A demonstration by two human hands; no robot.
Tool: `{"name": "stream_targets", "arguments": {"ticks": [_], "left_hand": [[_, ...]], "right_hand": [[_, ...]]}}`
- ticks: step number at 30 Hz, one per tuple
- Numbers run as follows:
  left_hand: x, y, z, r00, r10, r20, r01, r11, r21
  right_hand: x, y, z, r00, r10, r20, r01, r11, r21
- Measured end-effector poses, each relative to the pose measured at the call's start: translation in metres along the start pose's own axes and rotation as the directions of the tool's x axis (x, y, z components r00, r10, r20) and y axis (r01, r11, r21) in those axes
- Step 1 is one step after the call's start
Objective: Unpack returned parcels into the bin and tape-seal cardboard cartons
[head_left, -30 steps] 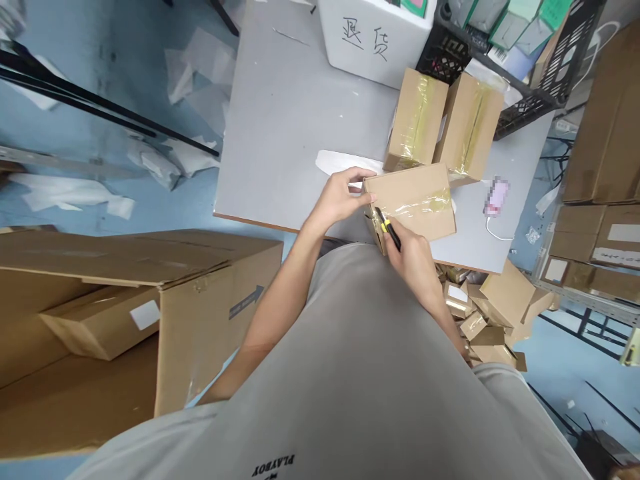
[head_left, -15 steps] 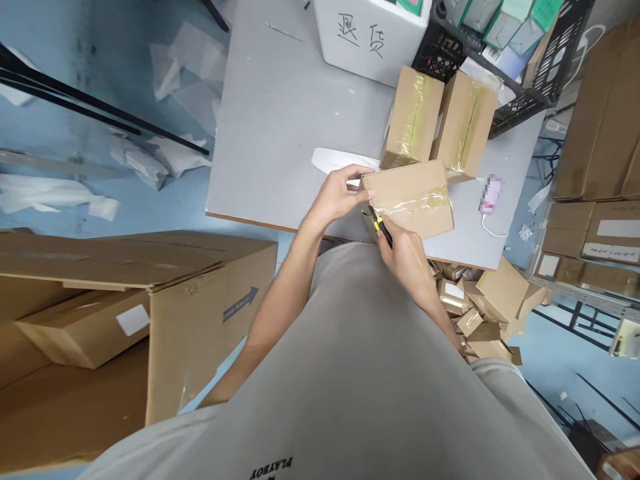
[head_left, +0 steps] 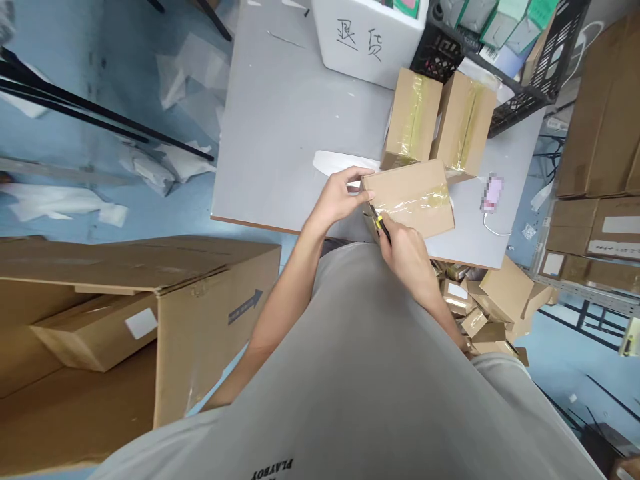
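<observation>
A small taped cardboard box (head_left: 415,197) lies near the front edge of the grey table (head_left: 280,133). My left hand (head_left: 337,197) grips its left end, fingers curled over the top corner. My right hand (head_left: 404,247) is closed round a black and yellow utility knife (head_left: 381,223), whose tip rests against the box's near side at the lower left corner.
Two more taped boxes (head_left: 437,123) stand behind it, beside a white bin with black writing (head_left: 367,37) and a black crate (head_left: 500,53). A pink device on a cable (head_left: 493,193) lies at the right. A large open carton (head_left: 125,313) sits on the floor left; small boxes (head_left: 480,313) are piled right.
My right hand has slid the knife leftwards along the box's near side towards the lower left corner. The left hand keeps its hold on the box.
</observation>
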State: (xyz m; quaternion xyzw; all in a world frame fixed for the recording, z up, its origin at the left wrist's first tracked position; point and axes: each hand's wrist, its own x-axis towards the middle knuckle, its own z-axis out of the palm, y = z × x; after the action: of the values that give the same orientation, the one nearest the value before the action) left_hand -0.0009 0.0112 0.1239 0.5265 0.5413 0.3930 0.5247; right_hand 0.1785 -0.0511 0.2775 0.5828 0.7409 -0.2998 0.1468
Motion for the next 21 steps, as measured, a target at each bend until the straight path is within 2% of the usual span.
{"name": "stream_targets", "arguments": {"ticks": [9, 16, 19, 21], "left_hand": [[-0.005, -0.007, 0.002, 0.999, 0.03, -0.041, -0.03, 0.999, -0.014], [-0.002, -0.014, 0.005, 0.995, 0.054, -0.079, -0.059, 0.997, -0.056], [-0.003, -0.016, 0.003, 0.997, 0.062, -0.047, -0.066, 0.994, -0.086], [-0.005, -0.019, 0.001, 0.997, 0.068, -0.029, -0.071, 0.991, -0.109]], "right_hand": [[0.006, -0.018, 0.001, 0.993, 0.098, 0.066, -0.087, 0.985, -0.148], [-0.026, -0.019, 0.017, 0.972, 0.113, 0.204, -0.075, 0.98, -0.185], [-0.032, -0.006, 0.02, 0.987, 0.108, 0.119, -0.096, 0.991, -0.095], [-0.028, 0.018, 0.019, 0.991, 0.115, -0.067, -0.114, 0.993, 0.014]]}}
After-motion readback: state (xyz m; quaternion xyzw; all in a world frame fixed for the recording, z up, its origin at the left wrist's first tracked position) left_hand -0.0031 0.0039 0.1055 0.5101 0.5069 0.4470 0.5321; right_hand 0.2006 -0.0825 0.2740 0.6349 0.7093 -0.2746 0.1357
